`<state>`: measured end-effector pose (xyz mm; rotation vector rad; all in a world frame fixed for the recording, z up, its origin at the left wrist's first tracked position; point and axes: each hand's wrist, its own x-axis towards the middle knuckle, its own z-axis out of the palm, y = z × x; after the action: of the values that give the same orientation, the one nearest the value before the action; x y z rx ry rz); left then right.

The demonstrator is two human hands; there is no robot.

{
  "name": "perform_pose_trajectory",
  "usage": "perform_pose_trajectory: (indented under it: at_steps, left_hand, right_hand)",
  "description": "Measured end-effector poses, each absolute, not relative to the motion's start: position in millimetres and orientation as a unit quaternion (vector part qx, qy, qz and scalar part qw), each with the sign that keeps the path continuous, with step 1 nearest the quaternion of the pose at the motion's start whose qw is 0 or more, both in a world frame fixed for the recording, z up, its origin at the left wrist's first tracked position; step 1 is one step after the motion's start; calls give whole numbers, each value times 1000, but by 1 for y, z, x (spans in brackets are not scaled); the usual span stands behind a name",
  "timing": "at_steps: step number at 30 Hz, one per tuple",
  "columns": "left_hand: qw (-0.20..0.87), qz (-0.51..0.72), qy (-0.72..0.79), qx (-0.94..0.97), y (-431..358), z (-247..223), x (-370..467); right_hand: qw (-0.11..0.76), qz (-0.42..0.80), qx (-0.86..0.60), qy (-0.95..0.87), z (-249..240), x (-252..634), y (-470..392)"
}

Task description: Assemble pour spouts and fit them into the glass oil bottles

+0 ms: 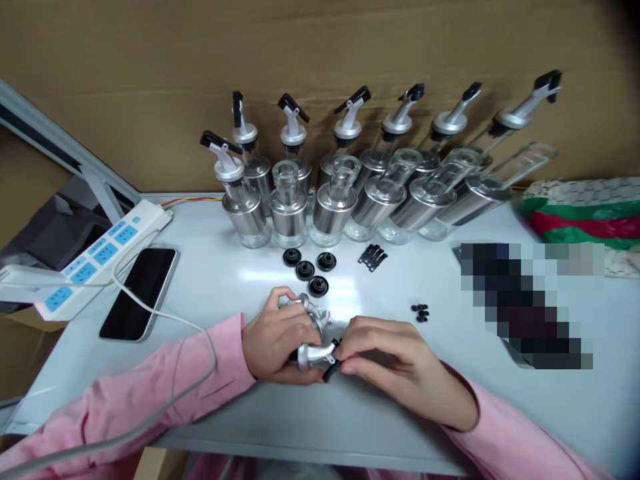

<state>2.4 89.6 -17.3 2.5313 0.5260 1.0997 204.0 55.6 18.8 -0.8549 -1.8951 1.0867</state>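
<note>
Near the front of the table, my left hand (pixel 280 340) is wrapped round a silver pourer spout (pixel 314 355). More silver spout parts (pixel 315 313) show beside its fingers, partly hidden. The fingers of my right hand (pixel 385 357) pinch a black lever (pixel 331 370) at the tip of that spout. Just beyond my hands lie several black ring stoppers (pixel 319 286). Small black levers (pixel 373 257) form a pile behind them, and several tiny black caps (pixel 421 313) lie to the right.
Glass bottles with steel bands (pixel 289 217) stand in two rows at the back, some with spouts. A power strip (pixel 105 257) and a phone (pixel 140 293) lie at the left, with a white cable crossing my left sleeve. A patterned bag (pixel 580 220) is at the right.
</note>
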Motion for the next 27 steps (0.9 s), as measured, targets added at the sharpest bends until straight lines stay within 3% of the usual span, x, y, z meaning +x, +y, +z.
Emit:
perform_pose_trajectory:
  at_steps: [11, 27]
  left_hand:
    - [175, 371, 178, 894, 91, -18, 1]
    - [146, 382, 170, 897, 92, -17, 1]
  right_hand:
    - [349, 464, -410, -703, 14, 206, 49]
    - [363, 536, -426, -632, 13, 204, 53]
